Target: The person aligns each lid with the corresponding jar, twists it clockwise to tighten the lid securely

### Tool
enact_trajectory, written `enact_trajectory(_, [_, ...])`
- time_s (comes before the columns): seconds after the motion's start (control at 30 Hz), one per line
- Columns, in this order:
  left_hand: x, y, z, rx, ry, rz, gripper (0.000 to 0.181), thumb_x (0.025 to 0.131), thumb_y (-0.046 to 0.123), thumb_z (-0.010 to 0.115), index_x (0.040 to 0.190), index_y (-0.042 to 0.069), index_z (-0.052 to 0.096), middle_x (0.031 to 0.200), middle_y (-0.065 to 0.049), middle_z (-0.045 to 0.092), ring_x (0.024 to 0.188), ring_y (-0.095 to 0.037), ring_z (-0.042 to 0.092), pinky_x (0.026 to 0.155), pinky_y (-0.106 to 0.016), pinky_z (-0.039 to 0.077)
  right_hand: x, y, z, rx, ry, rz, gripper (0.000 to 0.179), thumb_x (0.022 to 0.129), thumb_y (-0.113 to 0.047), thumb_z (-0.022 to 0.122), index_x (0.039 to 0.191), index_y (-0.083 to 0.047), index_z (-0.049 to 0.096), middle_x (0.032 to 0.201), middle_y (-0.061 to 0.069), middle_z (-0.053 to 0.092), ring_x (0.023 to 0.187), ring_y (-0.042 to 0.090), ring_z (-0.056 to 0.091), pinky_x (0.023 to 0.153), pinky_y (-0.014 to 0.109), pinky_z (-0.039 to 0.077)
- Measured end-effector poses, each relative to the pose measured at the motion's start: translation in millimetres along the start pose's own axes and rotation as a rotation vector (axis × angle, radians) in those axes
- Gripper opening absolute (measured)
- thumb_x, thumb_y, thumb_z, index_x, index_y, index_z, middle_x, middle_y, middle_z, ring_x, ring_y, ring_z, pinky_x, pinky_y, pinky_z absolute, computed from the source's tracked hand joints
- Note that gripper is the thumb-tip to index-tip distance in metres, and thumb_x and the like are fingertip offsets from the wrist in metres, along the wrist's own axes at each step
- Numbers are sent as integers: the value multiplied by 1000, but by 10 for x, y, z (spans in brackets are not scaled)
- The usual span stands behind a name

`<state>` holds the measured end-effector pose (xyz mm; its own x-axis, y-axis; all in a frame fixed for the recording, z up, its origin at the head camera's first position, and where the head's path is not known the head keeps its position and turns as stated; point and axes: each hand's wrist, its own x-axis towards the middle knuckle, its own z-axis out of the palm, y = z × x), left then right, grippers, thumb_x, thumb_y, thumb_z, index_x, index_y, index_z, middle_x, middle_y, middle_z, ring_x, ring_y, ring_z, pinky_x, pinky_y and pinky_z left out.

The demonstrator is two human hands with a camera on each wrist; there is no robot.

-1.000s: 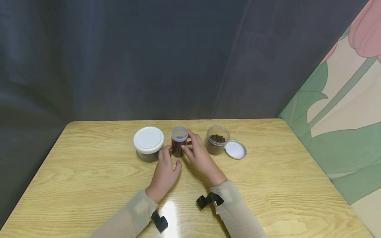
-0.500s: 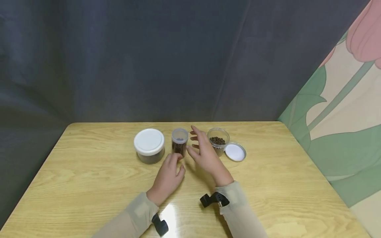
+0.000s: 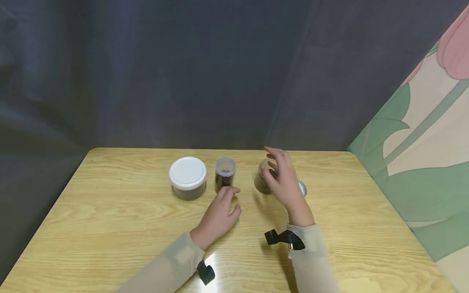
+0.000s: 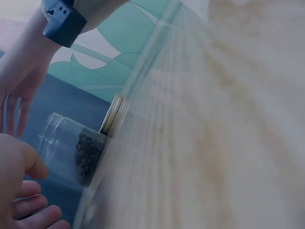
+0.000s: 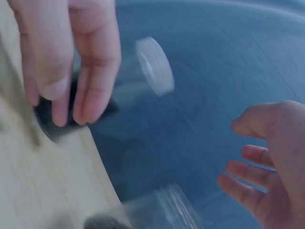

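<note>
My left hand point(image 3: 220, 213), fingers loosely bent, is just in front of a narrow clear jar point(image 3: 224, 181) with dark contents and a translucent cap point(image 5: 155, 67). Whether it touches that jar, I cannot tell. Over the open clear jar point(image 3: 261, 185) hovers my right hand point(image 3: 287, 185), fingers spread and nothing in its grasp; it hides part of the rim. Dark brown pellets point(image 4: 88, 155) fill the lower part of this jar. Its round lid point(image 3: 302, 188) lies to the right, mostly behind the right hand.
A wide tub point(image 3: 188, 181) with a white lid stands left of the narrow jar. All of this is on a wood-grain table point(image 3: 128, 228). Behind hangs a dark curtain point(image 3: 205, 73), and a floral-patterned surface point(image 3: 432, 171) is at the right.
My right hand has let go of the narrow jar and moved right, over the open jar. The left hand has come away from beside the tub to the narrow jar's front.
</note>
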<state>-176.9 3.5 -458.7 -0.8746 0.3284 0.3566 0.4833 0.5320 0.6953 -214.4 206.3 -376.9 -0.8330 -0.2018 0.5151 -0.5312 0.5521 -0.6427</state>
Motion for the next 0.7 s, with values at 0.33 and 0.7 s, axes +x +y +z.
enact_trajectory(0.33, [183, 146, 139, -46, -78, -11, 51, 99, 13, 59, 146, 2, 44, 144, -17, 46, 129, -29, 52, 109, -43, 47, -90, 349, -402, -147, 13, 165, 47, 102, -3, 55, 147, 4, 42, 143, 29, 36, 132, 47, 40, 110, 62, 40])
enact_trajectory(0.7, [477, 320, 223, -250, -101, -170, 69, 98, 14, 64, 156, 4, 27, 152, -22, 34, 136, -35, 43, 108, -49, 46, -173, 591, -566, -242, -120, 331, 47, 105, -7, 50, 149, 5, 39, 147, 36, 31, 136, 53, 34, 111, 69, 30])
